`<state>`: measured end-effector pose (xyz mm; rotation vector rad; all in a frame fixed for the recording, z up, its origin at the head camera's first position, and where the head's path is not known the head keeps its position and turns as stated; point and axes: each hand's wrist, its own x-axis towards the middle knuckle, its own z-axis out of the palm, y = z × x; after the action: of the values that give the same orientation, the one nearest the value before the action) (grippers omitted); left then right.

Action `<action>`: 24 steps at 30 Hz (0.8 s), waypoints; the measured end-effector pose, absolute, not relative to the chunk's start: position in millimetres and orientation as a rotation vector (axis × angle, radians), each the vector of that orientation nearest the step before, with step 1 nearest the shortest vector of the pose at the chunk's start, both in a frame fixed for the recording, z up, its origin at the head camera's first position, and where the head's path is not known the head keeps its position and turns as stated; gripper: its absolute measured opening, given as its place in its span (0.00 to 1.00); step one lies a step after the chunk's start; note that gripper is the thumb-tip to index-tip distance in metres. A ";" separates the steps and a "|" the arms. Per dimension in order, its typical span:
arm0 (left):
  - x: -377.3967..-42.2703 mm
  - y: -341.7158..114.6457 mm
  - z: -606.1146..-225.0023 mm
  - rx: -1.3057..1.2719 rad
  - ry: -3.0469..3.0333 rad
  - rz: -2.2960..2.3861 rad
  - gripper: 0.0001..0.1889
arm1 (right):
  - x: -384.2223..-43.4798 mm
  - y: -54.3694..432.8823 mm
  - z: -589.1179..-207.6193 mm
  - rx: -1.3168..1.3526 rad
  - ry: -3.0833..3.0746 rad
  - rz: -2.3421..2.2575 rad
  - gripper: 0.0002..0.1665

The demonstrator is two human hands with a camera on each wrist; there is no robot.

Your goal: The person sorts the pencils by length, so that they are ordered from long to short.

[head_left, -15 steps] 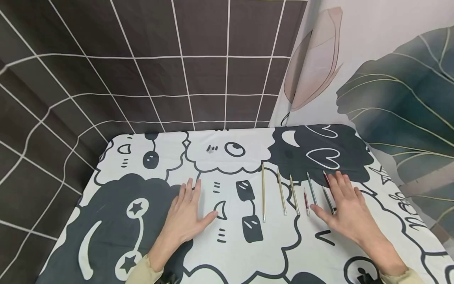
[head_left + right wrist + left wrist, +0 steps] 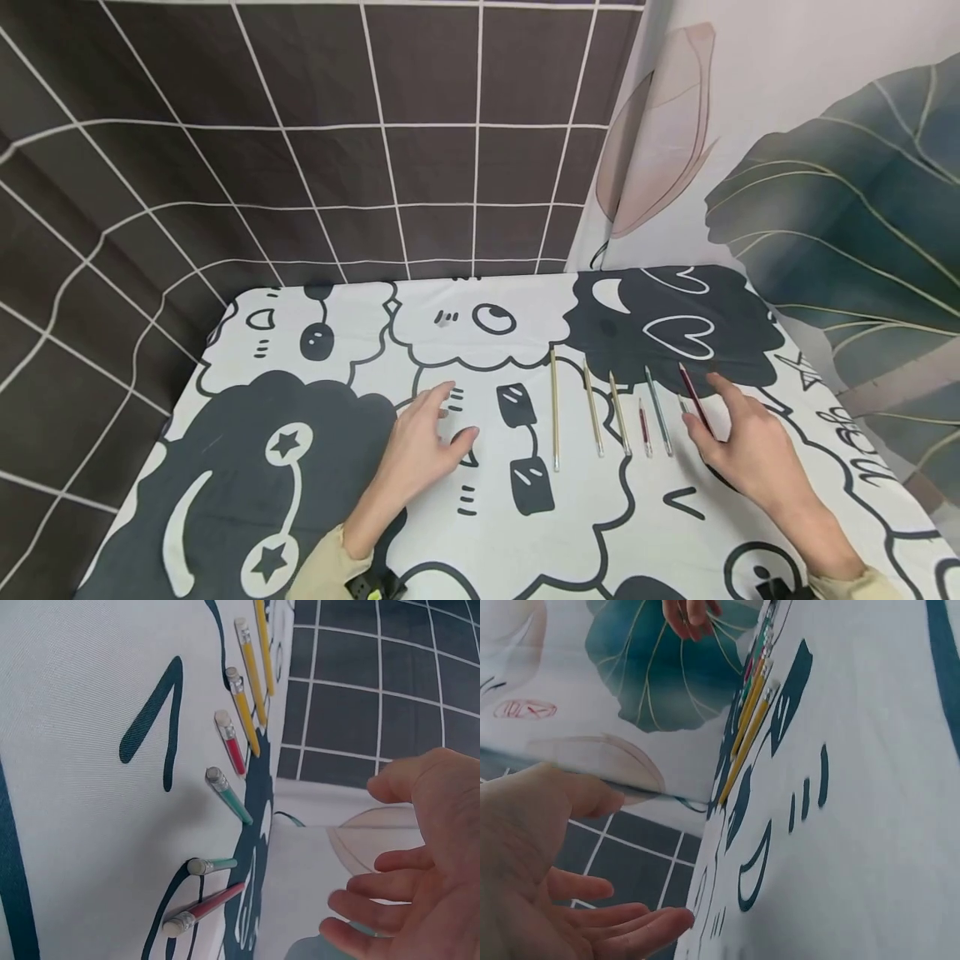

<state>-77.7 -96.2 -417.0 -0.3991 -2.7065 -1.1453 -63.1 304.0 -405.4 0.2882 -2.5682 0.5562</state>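
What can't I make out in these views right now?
- Head view: the lower end of the green pencil nearest the right hand, hidden by that hand.
- Right wrist view: the eraser end of the leftmost yellow pencil, cut off by the top edge.
- Left wrist view: lettering in the red mark, too small and blurred to read.

A white cloth (image 2: 555,542) with a dark cartoon print covers the flat surface. On its left is a large dark shape (image 2: 232,442) with two white star discs (image 2: 270,565); at the far right, another dark patch (image 2: 731,308) bears outlined hearts (image 2: 681,337). Lettering (image 2: 855,437) runs along the right edge. A dark curtain (image 2: 427,167) with white grid lines hangs on the left and far sides. On the right hangs pale fabric (image 2: 780,67), printed with a pinkish leaf (image 2: 667,142) and a large blue-green one.
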 end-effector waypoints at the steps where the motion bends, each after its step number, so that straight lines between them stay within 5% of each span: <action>1: -78.3 -94.6 -417.5 -0.402 -2.688 -1.185 0.31 | -62.9 304.4 -405.7 0.279 -2.570 0.558 0.37; 24: -92.5 -52.7 -433.1 -0.231 -2.611 -1.453 0.27 | -64.8 310.1 -410.7 0.249 -2.538 0.685 0.30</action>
<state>-92.5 -52.7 -433.1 -0.2312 -2.6115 -1.4533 -64.8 310.1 -410.7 0.2494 -2.5385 0.6848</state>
